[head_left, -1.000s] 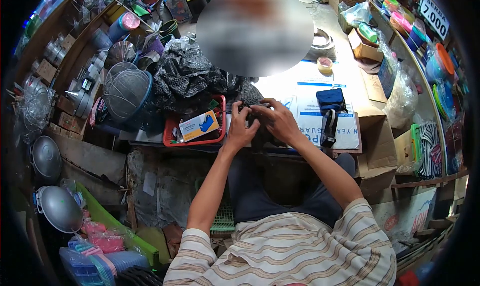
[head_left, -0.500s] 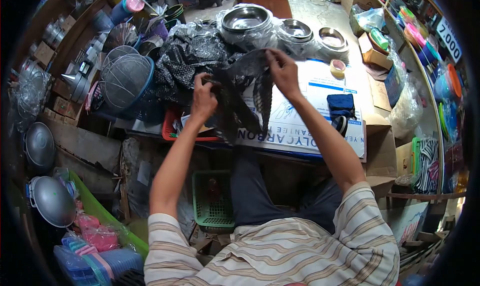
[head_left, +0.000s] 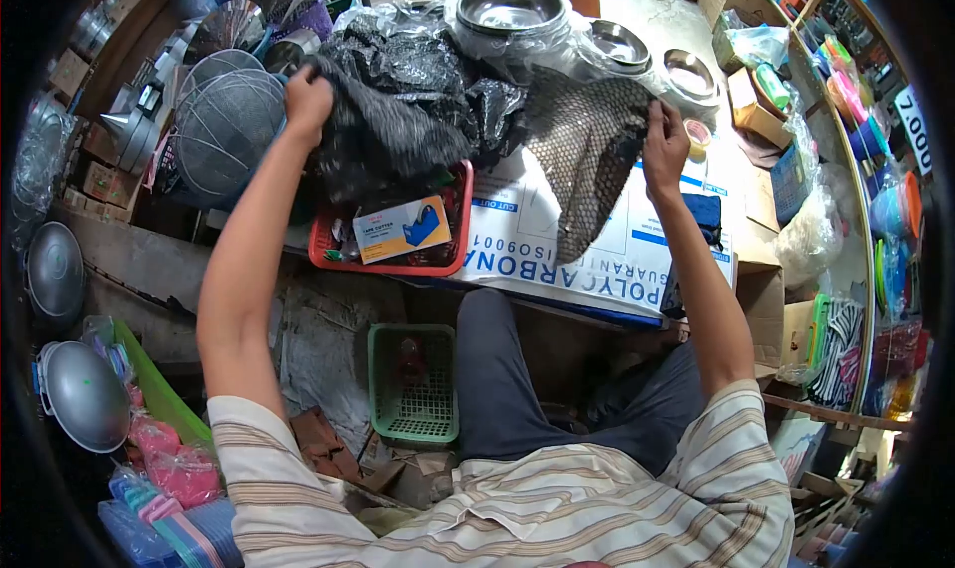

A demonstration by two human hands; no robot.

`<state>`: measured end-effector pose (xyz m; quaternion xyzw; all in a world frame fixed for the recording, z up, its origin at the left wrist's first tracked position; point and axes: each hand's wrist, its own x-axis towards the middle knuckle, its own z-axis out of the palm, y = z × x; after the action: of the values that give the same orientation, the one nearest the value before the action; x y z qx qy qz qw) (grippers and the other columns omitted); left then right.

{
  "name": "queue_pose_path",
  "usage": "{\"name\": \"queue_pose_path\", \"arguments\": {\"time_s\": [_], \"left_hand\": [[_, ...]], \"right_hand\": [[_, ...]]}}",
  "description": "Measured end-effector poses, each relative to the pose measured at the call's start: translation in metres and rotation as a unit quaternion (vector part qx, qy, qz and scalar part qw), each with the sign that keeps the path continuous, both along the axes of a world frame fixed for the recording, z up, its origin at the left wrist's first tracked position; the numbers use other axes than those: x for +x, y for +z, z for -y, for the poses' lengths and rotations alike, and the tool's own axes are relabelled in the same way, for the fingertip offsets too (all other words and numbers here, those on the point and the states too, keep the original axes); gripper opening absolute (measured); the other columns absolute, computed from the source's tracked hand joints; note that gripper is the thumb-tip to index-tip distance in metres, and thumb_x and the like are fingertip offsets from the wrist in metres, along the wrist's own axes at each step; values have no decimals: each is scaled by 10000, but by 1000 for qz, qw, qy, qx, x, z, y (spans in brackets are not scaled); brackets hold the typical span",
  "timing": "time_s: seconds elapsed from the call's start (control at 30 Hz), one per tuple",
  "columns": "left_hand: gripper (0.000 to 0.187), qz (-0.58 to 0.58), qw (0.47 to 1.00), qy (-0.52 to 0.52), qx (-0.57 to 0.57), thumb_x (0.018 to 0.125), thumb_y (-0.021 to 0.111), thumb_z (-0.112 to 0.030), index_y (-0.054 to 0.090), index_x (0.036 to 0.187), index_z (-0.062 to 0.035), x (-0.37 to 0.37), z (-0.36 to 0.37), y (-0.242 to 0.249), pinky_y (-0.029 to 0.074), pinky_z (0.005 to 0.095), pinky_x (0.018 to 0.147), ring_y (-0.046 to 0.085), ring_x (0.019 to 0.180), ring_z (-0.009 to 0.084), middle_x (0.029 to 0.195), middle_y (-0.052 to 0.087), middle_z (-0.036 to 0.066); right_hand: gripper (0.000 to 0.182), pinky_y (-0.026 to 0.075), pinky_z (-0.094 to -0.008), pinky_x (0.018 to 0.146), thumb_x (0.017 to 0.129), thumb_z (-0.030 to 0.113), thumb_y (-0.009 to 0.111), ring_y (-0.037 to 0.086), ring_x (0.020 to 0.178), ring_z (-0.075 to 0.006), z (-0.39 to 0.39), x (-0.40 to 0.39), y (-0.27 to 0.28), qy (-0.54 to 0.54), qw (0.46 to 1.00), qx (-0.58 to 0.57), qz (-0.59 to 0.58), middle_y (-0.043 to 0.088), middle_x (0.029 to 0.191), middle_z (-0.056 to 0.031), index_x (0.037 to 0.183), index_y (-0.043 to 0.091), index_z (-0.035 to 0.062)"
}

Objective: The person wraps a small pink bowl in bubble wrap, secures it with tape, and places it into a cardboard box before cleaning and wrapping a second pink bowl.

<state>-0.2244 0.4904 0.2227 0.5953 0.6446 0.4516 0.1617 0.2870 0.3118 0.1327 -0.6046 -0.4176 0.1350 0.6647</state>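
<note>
My left hand [head_left: 308, 105] is closed on the corner of a crumpled strip of black bubble wrap [head_left: 393, 125], which hangs over the red basket. Out to the other side, my right hand [head_left: 665, 152] pinches the edge of a second hanging sheet of black bubble wrap [head_left: 587, 145], light showing through its bubbles. The two sheets look apart, though the pile behind hides whether they join. A bunched heap of black bubble wrap [head_left: 403, 59] lies behind them. Below my left hand, the red basket [head_left: 463, 255] holds a tape cutter box [head_left: 403, 232].
Plastic-wrapped steel bowls [head_left: 512, 9] stand along the back. A tape roll [head_left: 698, 135] and a dark blue pouch [head_left: 702, 215] lie right on the printed board [head_left: 557, 284]. Mesh strainers [head_left: 229, 120] crowd the left; a green basket [head_left: 413, 429] sits below. Shelves with goods line the right.
My hands have moved wide apart, left hand leftward and right hand rightward, each with black bubble wrap. The wrap bunched between them is now spread out, and the tape cutter box has come into view.
</note>
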Motion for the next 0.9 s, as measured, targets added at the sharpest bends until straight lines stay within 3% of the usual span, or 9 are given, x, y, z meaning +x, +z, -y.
{"name": "queue_pose_path", "arguments": {"time_s": [0.17,0.27,0.3,0.4,0.47,0.53,0.63,0.77,0.9], "left_hand": [[609,205,972,-9,118,899,742,-184,593,1441,51,5,-51,17,525,403,1040,700,1192,289,1286,746,195],[1032,216,964,30,153,967,814,-198,119,1688,51,-16,-104,-8,578,421,1027,649,1256,307,1532,530,226],[1032,215,965,31,148,967,814,-198,119,1688,51,-11,-97,-13,578,421,1027,649,1256,307,1532,530,226],[1169,324,944,-16,66,977,817,-206,-66,1716,-6,-5,-71,-26,584,452,1052,620,1298,326,1620,424,232],[1257,313,935,-118,-117,959,840,-242,-136,1732,-67,-28,-71,-55,563,486,1085,590,1355,341,1620,438,229],[1223,286,951,-29,-118,958,839,-336,-57,1758,-105,-11,-51,-69,525,494,1125,586,1355,380,1598,489,211],[912,-14,1000,-12,-2,899,846,-458,466,1657,-123,-6,-27,-85,364,493,1253,509,1420,440,1629,514,230],[749,-166,980,-43,102,899,824,-342,545,1595,-340,24,12,-91,296,531,1279,323,1464,607,1559,229,475],[813,-223,966,-118,58,878,852,-324,507,1612,-371,32,21,-110,341,562,1271,318,1513,623,1629,212,419]], "right_hand": [[375,512,-294,926,1153,292,604,660,1027,-148,32,5,-29,-30,999,-32,10,749,1138,-101,1345,694,-18],[346,518,-302,1007,1171,255,570,671,1143,-152,43,19,-41,-38,999,7,36,748,1240,-90,1370,684,-4],[337,516,-307,1028,1171,242,571,669,1165,-157,44,22,-42,-39,997,43,60,743,1264,-95,1372,681,-5],[287,478,-359,1137,1160,164,576,636,1293,-217,56,14,-13,-35,993,75,81,705,1371,-154,1359,670,-20],[294,487,-366,1125,1160,146,566,656,1276,-235,65,13,0,-66,969,83,221,712,1356,-160,1388,661,-13],[256,517,-377,1075,1151,111,564,679,1222,-252,74,14,-3,-63,969,107,214,724,1285,-163,1353,661,-12],[134,559,-390,931,1098,16,600,701,1078,-283,99,2,-1,12,933,141,332,723,1168,-162,1216,658,-10],[233,566,-432,925,1003,-19,699,697,1084,-338,141,-19,-29,119,914,62,384,700,1164,-174,1230,685,33],[232,530,-499,1018,945,21,772,659,1173,-383,179,-34,-64,196,898,-41,392,684,1215,-146,1169,736,70]]}}
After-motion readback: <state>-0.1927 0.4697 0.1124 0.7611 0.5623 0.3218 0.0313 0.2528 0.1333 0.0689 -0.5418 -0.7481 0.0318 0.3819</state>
